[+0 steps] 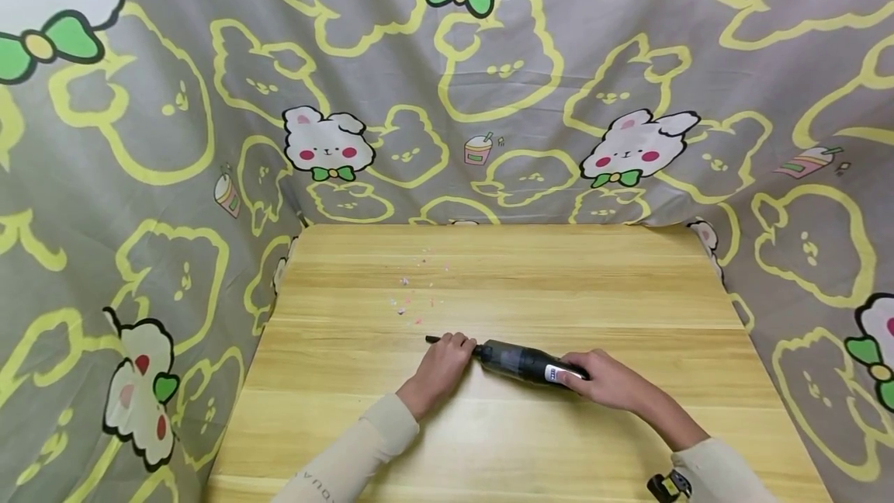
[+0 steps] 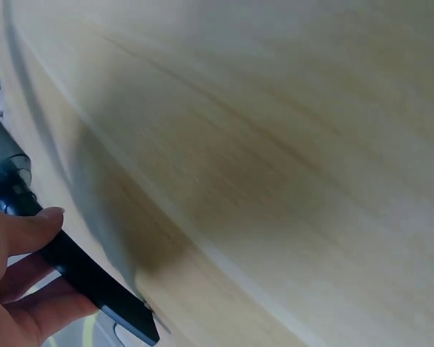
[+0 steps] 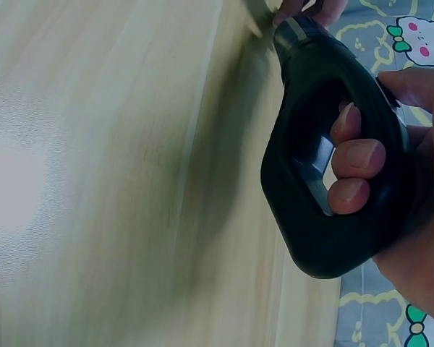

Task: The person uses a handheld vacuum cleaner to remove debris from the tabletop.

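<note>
**Two hands on a handheld vacuum**

Right hand [image 1: 609, 381]: fingers curled thru the loop handle of the black handheld vacuum [image 1: 527, 362], gripping it; body lies low over the table [image 1: 628, 286]. Left hand [image 1: 447, 359]: thumb & fingers pinch the slim black nozzle [image 2: 94, 278] at the vacuum's front. Scattered paper bits [image 1: 412, 301] lie just beyond the left hand.

Light wooden table [image 1: 628, 441]; grey cloth backdrop [image 1: 559, 76] with yellow outlines and white rabbits on far, left, right sides.
</note>
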A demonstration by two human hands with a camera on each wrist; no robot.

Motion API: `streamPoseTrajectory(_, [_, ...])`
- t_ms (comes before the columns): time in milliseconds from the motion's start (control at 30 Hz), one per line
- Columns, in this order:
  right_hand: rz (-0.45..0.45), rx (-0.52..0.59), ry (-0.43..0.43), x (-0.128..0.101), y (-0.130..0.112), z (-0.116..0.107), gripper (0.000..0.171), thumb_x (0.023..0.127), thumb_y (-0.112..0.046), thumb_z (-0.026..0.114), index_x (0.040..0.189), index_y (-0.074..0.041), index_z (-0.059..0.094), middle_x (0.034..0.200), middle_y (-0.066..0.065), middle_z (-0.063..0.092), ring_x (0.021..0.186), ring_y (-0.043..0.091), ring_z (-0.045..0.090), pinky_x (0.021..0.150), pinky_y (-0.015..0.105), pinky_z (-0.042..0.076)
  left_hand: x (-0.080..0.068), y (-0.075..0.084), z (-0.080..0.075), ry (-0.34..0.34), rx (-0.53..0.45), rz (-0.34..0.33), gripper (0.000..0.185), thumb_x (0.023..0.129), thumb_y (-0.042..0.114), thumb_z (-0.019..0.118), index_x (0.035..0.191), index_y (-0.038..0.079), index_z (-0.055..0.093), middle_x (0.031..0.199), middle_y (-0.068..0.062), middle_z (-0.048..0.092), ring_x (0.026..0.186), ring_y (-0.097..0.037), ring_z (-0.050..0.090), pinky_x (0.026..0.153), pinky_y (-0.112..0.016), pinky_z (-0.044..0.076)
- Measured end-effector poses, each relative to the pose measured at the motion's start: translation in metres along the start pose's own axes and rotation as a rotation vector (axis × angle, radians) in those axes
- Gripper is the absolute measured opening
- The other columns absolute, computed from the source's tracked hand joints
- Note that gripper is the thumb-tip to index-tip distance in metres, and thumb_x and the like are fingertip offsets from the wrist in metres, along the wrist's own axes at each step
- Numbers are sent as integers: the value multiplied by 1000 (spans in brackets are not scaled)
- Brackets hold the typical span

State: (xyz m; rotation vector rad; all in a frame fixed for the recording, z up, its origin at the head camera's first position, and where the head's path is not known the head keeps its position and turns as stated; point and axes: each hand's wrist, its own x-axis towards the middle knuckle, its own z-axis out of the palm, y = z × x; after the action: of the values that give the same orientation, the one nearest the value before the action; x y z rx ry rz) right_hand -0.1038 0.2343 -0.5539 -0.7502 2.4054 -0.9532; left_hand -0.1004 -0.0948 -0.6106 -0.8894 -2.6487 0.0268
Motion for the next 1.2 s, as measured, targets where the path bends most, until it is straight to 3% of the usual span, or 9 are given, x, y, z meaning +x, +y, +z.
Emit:
streamPoseTrajectory(533, [-54,-80,35,9,-7,1,30,107,-33,56,107,-6,69,74,-10,62,56,-4,49,52,18,45,9,-10,5,18,-10,-27,18,85,-4,77,100,6,77,90,-8,76,75,-16,72,67,-21,63])
streamPoseTrajectory(967, [-96,-183,34,23,-10,6,32,107,-35,56,111,-7,69,74,-11,61,56,-6,47,57,17,44,5,-20,3,-10,-8,-72,19,87,-7,74,101,5,76,91,-9,75,76,-18,72,68,-22,64])
streamPoseTrajectory(1200, [-135,-184,40,27,-15,8,31,107,-34,56,109,-6,69,74,-10,62,57,-6,46,55,17,43,2,-24,5,21,30,-78,16,86,-5,77,98,6,76,88,-7,74,73,-15,71,65,-20,63])
